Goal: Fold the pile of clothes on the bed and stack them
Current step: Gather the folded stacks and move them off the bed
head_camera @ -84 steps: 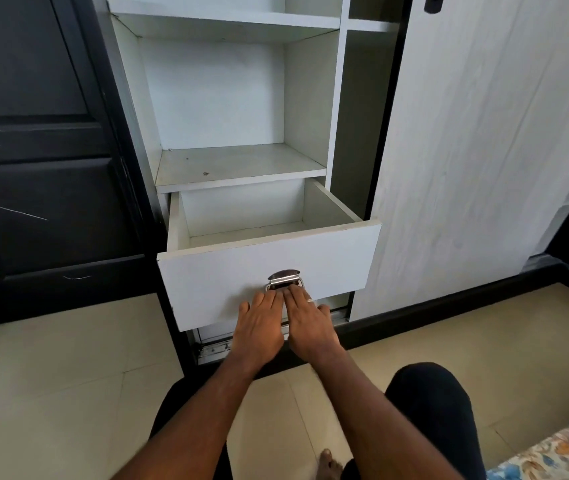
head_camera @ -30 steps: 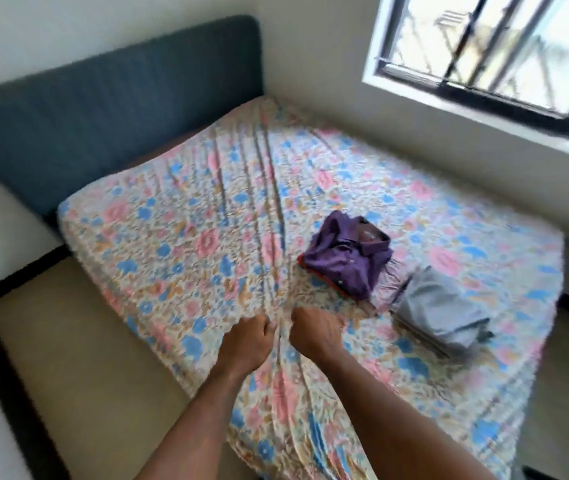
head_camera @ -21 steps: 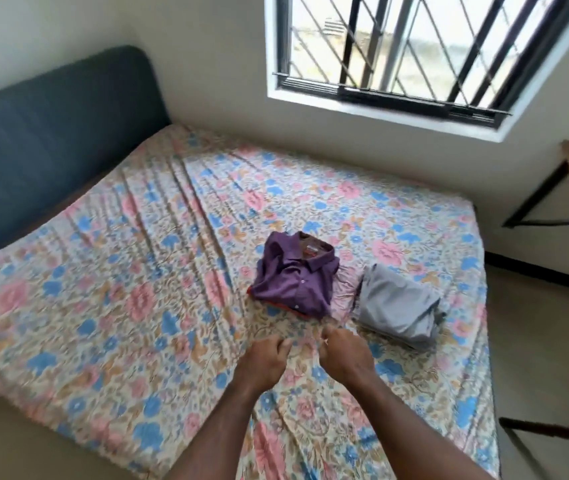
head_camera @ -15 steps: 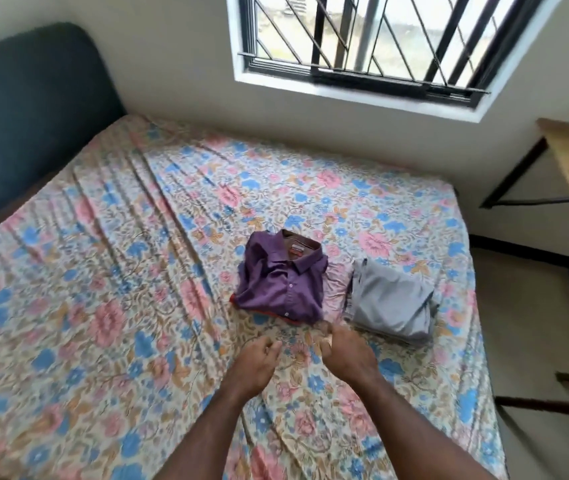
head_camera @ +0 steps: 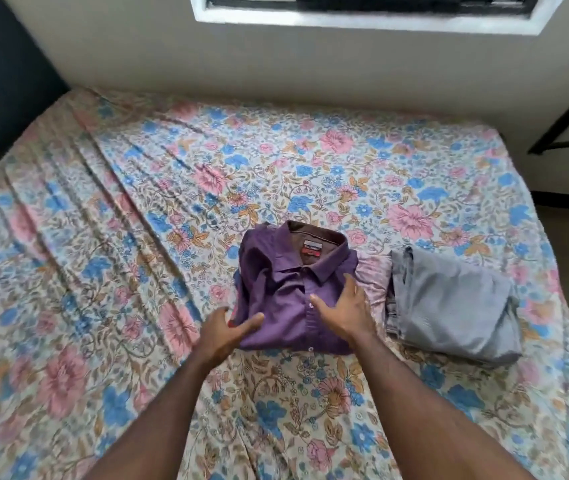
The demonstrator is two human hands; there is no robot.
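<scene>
The folded purple shirt (head_camera: 286,299) sits mid-bed on the floral sheet (head_camera: 103,271), with the grey folded pile (head_camera: 449,306) just beside it. Left hand (head_camera: 222,336) and right hand (head_camera: 343,311) are both spread, nothing gripped yet. I'd slide the fingers under both sides and lift level so the folds hold.

The bed (head_camera: 109,258) wears a wrinkled floral sheet (head_camera: 310,161) of pink and blue flowers, creased in long folds on the left side. Near the middle lies a folded purple shirt (head_camera: 286,289), collar towards the wall, with a red edge of another garment showing beneath its left corner. Just to its right lies a folded grey garment (head_camera: 449,303), a pinkish striped cloth (head_camera: 374,280) showing between the two.
</scene>
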